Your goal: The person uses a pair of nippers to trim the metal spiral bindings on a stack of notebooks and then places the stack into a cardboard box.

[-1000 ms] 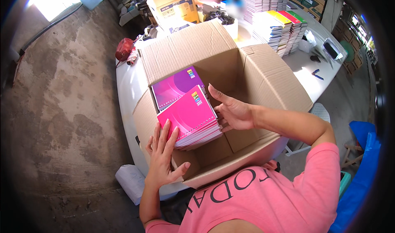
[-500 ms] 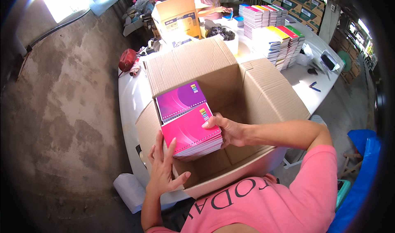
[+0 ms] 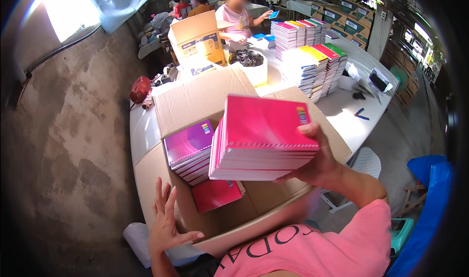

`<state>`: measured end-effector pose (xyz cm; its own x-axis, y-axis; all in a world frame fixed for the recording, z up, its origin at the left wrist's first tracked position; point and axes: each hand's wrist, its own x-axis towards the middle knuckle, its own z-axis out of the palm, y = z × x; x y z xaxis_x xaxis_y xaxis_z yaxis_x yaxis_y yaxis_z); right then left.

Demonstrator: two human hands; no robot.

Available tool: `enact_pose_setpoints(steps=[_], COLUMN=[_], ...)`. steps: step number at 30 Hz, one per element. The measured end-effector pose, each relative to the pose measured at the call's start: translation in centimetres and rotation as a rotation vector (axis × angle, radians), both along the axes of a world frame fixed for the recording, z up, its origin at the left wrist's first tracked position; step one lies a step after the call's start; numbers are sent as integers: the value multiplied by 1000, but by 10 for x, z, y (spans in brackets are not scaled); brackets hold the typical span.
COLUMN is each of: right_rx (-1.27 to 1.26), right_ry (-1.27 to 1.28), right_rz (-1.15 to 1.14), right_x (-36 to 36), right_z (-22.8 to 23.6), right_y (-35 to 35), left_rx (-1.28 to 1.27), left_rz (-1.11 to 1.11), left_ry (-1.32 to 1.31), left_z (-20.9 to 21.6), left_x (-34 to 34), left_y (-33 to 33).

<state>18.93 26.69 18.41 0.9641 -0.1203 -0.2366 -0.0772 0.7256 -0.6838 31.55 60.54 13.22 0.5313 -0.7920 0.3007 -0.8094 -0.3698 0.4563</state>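
Note:
A thick stack of pink spiral notebooks (image 3: 266, 130) is gripped in my right hand (image 3: 320, 155), thumb on the top cover and fingers underneath. It is raised above the open cardboard box (image 3: 181, 108). Inside the box, a stack of purple notebooks (image 3: 189, 142) stands against the left wall. In front of that, lower down, lies a pink notebook (image 3: 217, 195); how many lie beneath it is hidden. My left hand (image 3: 168, 218) is held with spread fingers over the near left edge of the box, holding nothing.
Stacks of coloured notebooks (image 3: 317, 69) stand farther back on the white table (image 3: 337, 113). Blue-handled pliers (image 3: 361, 114) lie at right. A white bucket of black coils (image 3: 251, 66) and another carton (image 3: 198, 44) stand beyond the box. Across the table a person (image 3: 239, 18) holds a blue notebook.
My right hand has lifted the pink stack up and to the right, out of the box, exposing the pink notebook below. My left hand has come away from the stack.

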Motion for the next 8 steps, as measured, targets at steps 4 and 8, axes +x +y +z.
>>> enact_pose_setpoints(steps=[4,8], right_rx=[107,134], right_ry=[-341,-416], right_rz=[-209,-401], right_x=[-43,-92], right_z=[7,-7], right_y=[-58,-129], left_rx=[152,266], left_rz=[-8,13], left_ry=[40,-9], left_z=[25,40], left_x=[-25,-67], left_y=[-9,-25])
